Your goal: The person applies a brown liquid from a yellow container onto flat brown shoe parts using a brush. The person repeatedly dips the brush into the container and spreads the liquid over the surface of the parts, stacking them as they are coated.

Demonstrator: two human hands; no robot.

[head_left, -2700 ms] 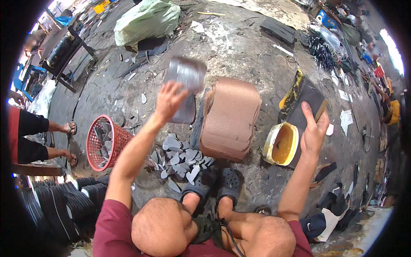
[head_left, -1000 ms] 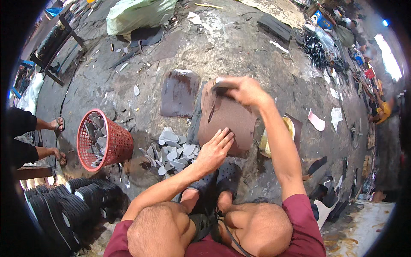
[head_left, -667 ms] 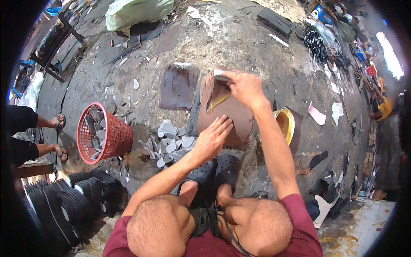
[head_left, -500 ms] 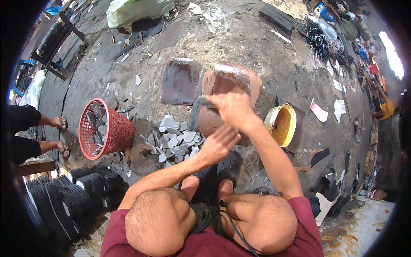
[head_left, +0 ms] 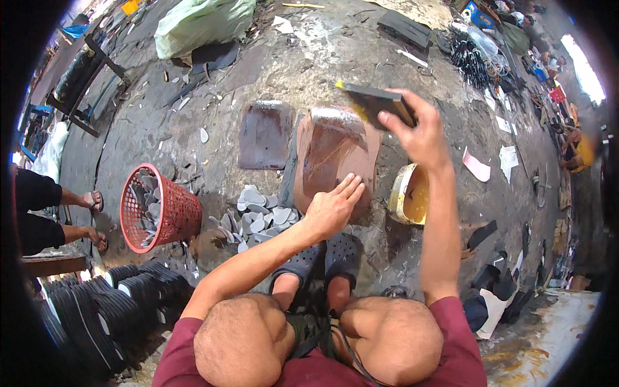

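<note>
A dark, flat rectangular spreader with yellow residue along its edge is gripped in my right hand, raised above the upper right of a brown sheet. That sheet lies on a stack, its upper surface partly wet and shiny. My left hand rests on the sheet's lower edge, fingers stretched out flat. Beside the stack, to the left, is a separate dark brown sheet with a glossy smear. Right of the stack stands a white tub with yellow, glue-like stuff inside.
Grey sole-shaped pieces lie heaped near my feet. A red basket tilts at left, holding more of them. Stacks of black soles stand at lower left, near another person's feet. Scraps and a greenish bag lie farther off.
My right hand has lifted off the brown sheet and swung up and right with the spreader. My left hand has moved slightly right and now presses on the sheet.
</note>
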